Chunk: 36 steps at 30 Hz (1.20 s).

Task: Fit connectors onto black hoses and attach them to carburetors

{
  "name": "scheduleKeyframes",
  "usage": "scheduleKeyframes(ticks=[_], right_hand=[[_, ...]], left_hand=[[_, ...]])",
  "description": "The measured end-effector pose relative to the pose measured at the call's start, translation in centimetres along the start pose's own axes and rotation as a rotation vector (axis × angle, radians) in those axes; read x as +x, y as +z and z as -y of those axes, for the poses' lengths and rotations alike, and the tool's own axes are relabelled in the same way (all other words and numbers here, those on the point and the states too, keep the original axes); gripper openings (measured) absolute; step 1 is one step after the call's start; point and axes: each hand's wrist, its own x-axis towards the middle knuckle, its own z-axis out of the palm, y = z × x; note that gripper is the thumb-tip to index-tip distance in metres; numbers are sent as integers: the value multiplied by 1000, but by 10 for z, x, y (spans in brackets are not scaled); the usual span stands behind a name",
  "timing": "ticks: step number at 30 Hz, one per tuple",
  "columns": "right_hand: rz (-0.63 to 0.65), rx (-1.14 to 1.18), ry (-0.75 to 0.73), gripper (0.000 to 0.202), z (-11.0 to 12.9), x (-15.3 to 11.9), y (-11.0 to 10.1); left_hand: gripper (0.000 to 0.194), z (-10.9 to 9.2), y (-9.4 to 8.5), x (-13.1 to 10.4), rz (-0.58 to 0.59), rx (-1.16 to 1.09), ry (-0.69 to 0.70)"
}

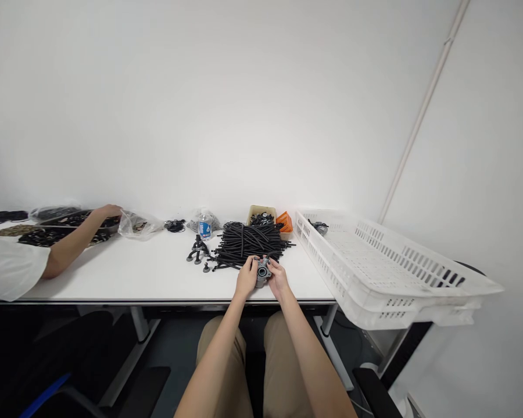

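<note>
In the head view, a white table (157, 276) stands along a plain white wall (253, 104), with a pale pipe (427, 104) slanting down at the right. Near the table's front edge, the fingers of the left hand (245, 281) and right hand (279, 280) grip a grey metal part (262, 274), before piled black tubes (248, 239). A white slotted crate (331, 270) sits at the right; far left, a co-worker's hand (111, 211) meets a clear bag (137, 227).
</note>
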Motion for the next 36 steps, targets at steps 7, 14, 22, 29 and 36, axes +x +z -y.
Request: scheduleKeyframes(ticks=[7,14,22,29,36], right_hand=[[-7,-19,-33,24,-1,-1,2],[-1,-30,-32,28,2,-2,4],[2,-48,-45,30,-2,1,0],[-13,-67,-70,28,-7,5,-3],[14,-93,-86,32,-5,2,0]], left_hand=[[34,-4,-1,-2,6,10,-3],[34,-5,-1,-2,9,9,-11],[35,-5,0,-2,11,1,-10],[35,-4,0,-1,18,-8,2],[35,-5,0,-2,14,-3,3]])
